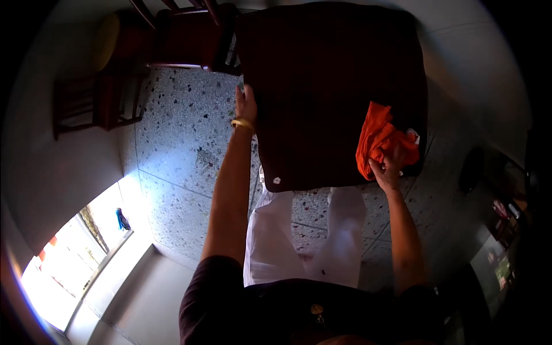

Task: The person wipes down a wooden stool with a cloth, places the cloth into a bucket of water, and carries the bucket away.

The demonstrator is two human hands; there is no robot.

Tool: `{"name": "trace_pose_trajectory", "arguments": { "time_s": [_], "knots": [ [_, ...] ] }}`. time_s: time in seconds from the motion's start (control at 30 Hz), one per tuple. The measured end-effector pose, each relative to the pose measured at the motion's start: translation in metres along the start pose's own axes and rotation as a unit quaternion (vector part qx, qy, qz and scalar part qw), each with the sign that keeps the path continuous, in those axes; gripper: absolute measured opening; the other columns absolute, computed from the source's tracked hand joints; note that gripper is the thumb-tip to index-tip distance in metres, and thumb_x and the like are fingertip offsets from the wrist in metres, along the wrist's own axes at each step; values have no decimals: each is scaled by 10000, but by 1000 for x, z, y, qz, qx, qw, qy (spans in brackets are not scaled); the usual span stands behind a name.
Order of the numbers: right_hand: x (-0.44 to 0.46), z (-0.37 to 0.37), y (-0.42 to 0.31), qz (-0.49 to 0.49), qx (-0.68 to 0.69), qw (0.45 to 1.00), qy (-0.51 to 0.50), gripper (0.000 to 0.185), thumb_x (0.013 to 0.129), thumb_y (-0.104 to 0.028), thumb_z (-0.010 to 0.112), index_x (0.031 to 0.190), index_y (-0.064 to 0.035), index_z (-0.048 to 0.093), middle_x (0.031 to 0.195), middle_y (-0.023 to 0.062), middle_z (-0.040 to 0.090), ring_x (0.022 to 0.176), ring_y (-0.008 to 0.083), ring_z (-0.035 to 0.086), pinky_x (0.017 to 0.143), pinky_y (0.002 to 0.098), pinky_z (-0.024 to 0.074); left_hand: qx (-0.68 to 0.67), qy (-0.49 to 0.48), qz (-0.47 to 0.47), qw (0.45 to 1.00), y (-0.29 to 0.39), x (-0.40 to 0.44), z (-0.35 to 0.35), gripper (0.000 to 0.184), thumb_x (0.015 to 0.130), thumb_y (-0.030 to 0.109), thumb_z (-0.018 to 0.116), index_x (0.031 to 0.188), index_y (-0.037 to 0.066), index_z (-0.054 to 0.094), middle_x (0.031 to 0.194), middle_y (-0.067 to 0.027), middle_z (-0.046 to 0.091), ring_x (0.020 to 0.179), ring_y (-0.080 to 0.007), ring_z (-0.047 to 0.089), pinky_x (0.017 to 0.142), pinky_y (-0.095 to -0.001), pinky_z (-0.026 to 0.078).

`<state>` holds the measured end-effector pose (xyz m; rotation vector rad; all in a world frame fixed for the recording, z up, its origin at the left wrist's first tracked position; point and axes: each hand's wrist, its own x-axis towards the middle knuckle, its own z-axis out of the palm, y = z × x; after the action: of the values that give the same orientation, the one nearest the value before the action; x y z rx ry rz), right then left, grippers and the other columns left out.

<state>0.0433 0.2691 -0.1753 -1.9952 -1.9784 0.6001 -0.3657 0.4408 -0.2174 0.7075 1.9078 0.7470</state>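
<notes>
A dark brown, almost black table with rounded corners stands in front of me. My left hand, with a yellow band at the wrist, grips the table's left edge, and some of its fingers are hidden. On the right near corner of the tabletop lies a crumpled orange cloth. Pressed on the cloth is my right hand, its fingers closed into the folds. A small white patch shows beside the cloth at the table's right edge.
Dark wooden chairs stand at the back left, another chair by the left wall. Speckled tile floor surrounds the table. A bright window is at lower left. Dim shelves with objects line the right.
</notes>
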Motion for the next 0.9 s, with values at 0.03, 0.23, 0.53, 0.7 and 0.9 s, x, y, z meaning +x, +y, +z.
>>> {"name": "trace_pose_trajectory", "arguments": {
  "time_s": [0.03, 0.23, 0.53, 0.7, 0.9],
  "knots": [
    [-4, 7, -10, 31, 11, 999, -4, 450, 725, -352, 743, 1053, -76, 606, 1483, 222, 162, 1344, 480, 112, 1055, 585, 212, -20, -51, -7, 998, 16, 23, -4, 622, 922, 508, 351, 1249, -3, 488, 1277, -238, 507, 1179, -378, 484, 956, -440, 382],
    [-15, 41, 10, 91, -15, 995, 27, 510, 697, -421, 760, 1108, -170, 594, 1518, 178, 122, 1368, 494, 7, 1033, 667, 116, 135, -106, 98, 980, 9, 52, -16, 595, 938, 445, 317, 1353, 25, 391, 1252, -294, 500, 1179, -449, 453, 962, -454, 380],
    [-9, 27, -6, 128, -52, 990, 4, 518, 684, -384, 767, 1101, -143, 578, 1531, 140, 100, 1385, 461, -12, 1052, 671, 71, 473, -160, 179, 848, 38, 91, -62, 585, 920, 417, 456, 1349, 22, 406, 1294, -197, 512, 1209, -351, 476, 1038, -366, 357],
    [-21, 55, -2, 152, -71, 981, 95, 553, 781, -405, 701, 1209, -117, 503, 1509, 197, 148, 1376, 470, 78, 1048, 655, 128, 802, 45, 467, 369, 155, 210, -95, 524, 865, 275, 468, 1362, 126, 391, 1469, -123, 308, 1389, -353, 191, 1066, -652, 112],
    [91, 49, -28, 564, -299, 765, -84, 466, 975, -296, 391, 1424, -290, 264, 1522, 164, 126, 1367, 465, 124, 1048, 623, 186, 831, -38, 527, 176, 250, 319, -51, 278, 859, 208, 480, 1106, 123, 573, 1123, -138, 568, 1153, -284, 482, 979, -490, 321]
  ]
}}
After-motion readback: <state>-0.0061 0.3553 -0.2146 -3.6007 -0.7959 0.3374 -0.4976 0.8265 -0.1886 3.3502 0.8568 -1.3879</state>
